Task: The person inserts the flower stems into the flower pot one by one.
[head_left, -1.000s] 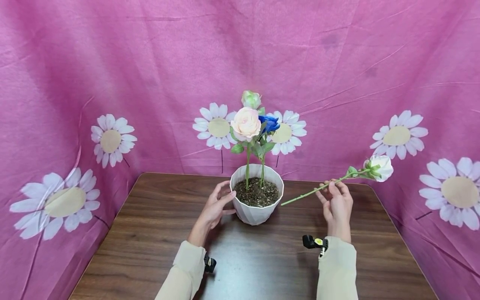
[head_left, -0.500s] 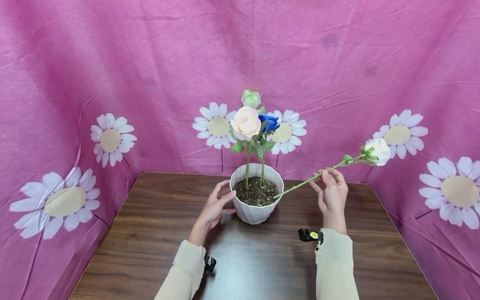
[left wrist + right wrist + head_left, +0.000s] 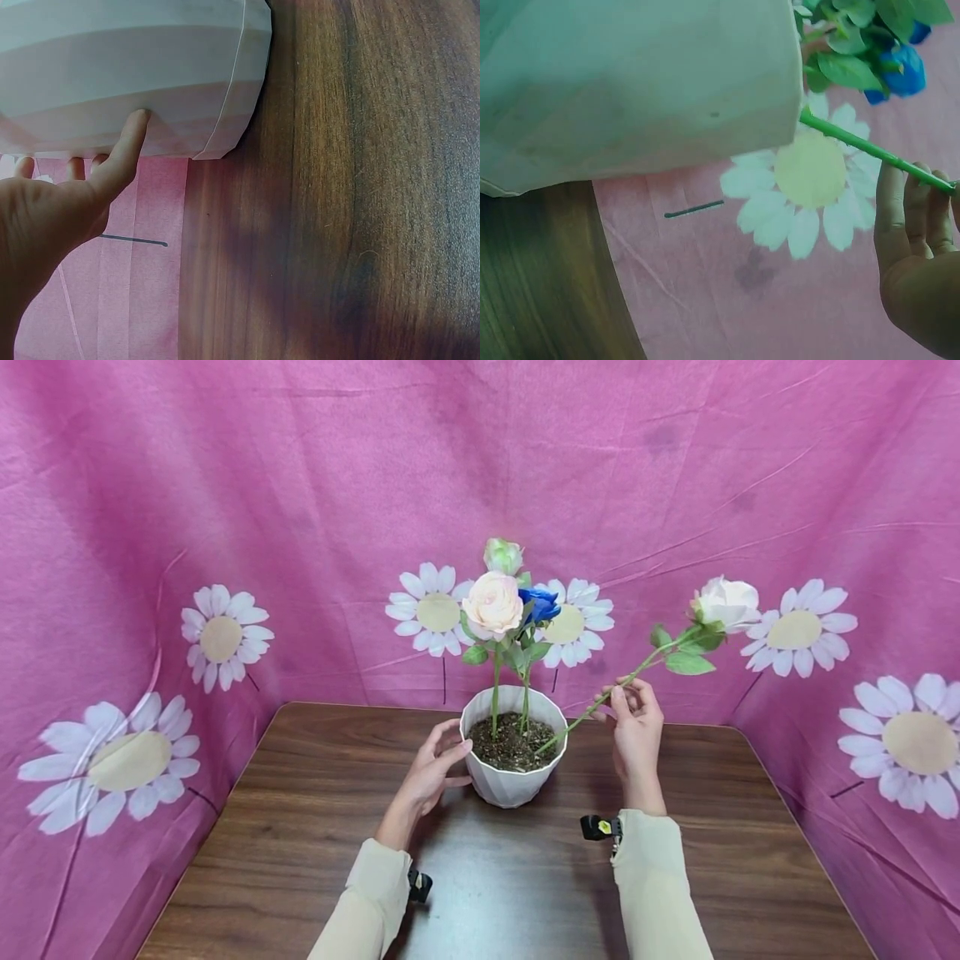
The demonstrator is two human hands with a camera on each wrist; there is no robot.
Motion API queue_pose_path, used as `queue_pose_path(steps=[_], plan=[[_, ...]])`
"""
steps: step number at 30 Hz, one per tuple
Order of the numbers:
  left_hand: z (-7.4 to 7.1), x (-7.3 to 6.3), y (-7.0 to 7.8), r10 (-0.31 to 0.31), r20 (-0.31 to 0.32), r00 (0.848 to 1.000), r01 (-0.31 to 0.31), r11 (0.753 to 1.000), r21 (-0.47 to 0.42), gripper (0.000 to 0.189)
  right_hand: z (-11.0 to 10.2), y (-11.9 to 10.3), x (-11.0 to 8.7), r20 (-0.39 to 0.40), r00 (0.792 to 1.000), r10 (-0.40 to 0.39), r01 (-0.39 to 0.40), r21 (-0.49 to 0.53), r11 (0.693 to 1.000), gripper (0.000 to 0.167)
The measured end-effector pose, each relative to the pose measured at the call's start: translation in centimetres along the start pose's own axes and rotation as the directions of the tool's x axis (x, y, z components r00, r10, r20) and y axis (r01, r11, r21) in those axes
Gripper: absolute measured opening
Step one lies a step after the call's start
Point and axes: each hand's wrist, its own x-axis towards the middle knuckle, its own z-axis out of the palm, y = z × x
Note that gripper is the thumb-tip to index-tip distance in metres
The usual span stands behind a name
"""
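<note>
My right hand pinches the green stem of a white rose, which slants up to the right. The stem's lower end is inside the right rim of the white faceted pot; whether it enters the soil, I cannot tell. My left hand rests against the pot's left side, its thumb and fingers spread on the wall. In the left wrist view one straight digit presses the pot wall. Upright in the soil stand a pale pink rose, a blue rose and a greenish-white bloom.
The pot stands near the back of a dark wooden table. A pink curtain printed with large daisies hangs behind the table and along both sides. Each sleeve cuff carries a small black camera, such as the right wrist camera.
My right hand has moved left and up, tilting the white rose more upright. Its stem tip has passed from outside the pot to inside the rim. The left hand and pot have stayed put.
</note>
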Motion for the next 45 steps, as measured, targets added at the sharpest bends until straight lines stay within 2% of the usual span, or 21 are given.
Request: queue_pose_path(steps=[7,13,21,31,39,45], plan=[[0.1,-0.1,0.2,-0.01,-0.008,1.0,0.01,1.0,-0.001,0.053,1.5,0.9,-0.1,0.049,0.998,-0.05,0.055,-0.104,0.993,0.013],[0.0,-0.1,0.2,-0.005,0.004,1.0,0.005,1.0,0.004,0.055,2.6,1.4,-0.3,0.119,0.989,-0.084,0.11,-0.228,0.967,0.011],[0.0,0.0,0.2,-0.007,0.013,1.0,0.007,1.0,0.005,0.056,3.9,1.4,-0.2,0.178,0.982,-0.064,0.124,-0.348,0.929,0.019],[0.0,-0.1,0.2,0.004,0.009,1.0,-0.004,1.0,0.012,0.056,5.4,2.2,-0.4,0.263,0.964,-0.047,0.154,-0.401,0.903,0.02],[0.1,-0.1,0.3,-0.008,0.012,1.0,0.008,1.0,0.006,0.057,6.0,2.6,-0.7,0.349,0.936,-0.047,0.187,-0.378,0.907,0.019],[0.0,-0.1,0.3,-0.006,0.013,1.0,0.006,1.0,0.008,0.056,6.1,3.0,-0.8,0.378,0.925,0.027,0.134,-0.393,0.91,0.02]])
